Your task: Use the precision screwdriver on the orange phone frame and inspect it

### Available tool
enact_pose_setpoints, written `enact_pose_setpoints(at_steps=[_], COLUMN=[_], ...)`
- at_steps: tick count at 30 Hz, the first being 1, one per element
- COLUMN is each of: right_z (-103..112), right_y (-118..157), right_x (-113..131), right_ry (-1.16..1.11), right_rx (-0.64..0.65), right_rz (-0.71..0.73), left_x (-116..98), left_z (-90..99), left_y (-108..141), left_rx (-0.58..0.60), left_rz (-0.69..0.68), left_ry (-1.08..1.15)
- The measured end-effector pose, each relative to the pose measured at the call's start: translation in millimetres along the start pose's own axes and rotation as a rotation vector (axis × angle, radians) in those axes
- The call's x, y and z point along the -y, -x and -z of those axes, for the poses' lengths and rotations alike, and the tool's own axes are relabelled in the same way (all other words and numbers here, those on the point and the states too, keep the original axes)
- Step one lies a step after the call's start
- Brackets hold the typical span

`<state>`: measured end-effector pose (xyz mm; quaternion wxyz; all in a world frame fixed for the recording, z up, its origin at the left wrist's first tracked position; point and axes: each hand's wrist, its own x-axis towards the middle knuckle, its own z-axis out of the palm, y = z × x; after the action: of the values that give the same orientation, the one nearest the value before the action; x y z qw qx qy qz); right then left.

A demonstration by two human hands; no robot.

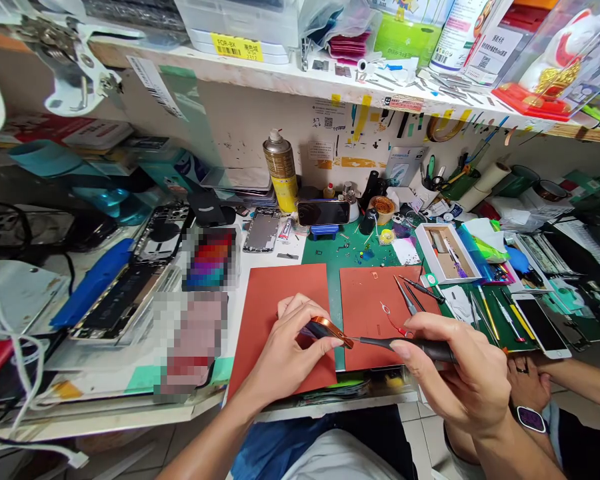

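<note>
My left hand (293, 343) grips a smartphone (334, 329) with an orange metal frame, tilted so its end edge points right. In my right hand (463, 370) is a black-handled screwdriver (420, 348), its thin shaft reaching left to the phone's edge. Whether the tip sits in a screw is too small to tell. Both hands are above two reddish-brown mats, a left mat (260, 313) and a right mat (353, 300). Tweezers (405, 295) and a small red-handled tool with a wire loop (396, 325) rest on the right mat, just beyond the screwdriver.
Another person's hands (527, 383) rest at the table edge on the right, near a white phone (543, 327). A parts box (447, 250) and several tools lie behind. A propped phone (324, 212) and a spray can (281, 170) stand at the back, under a loaded shelf (280, 79).
</note>
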<state>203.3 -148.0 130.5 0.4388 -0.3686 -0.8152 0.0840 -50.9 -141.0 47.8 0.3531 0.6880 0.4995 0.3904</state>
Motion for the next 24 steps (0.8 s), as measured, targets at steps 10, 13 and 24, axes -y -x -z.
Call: enact_pose_setpoints(at_steps=[10,13,24], right_z=[-0.9,-0.3,-0.9], right_y=[-0.4,-0.6,-3.1], right_x=[-1.3,-1.6,0.2], right_ry=[-0.047,-0.023,0.0], right_rx=[0.015,0.023,0.008], right_rz=[-0.002,0.033,0.01], left_x=[0.0,0.4,0.5], left_z=[0.0,-0.1,0.2], left_y=[-0.4,-0.7,0.0], left_rx=[0.017,0.022,0.015], left_rz=[0.007,0.008,-0.006], left_ry=[0.004,0.007,-0.01])
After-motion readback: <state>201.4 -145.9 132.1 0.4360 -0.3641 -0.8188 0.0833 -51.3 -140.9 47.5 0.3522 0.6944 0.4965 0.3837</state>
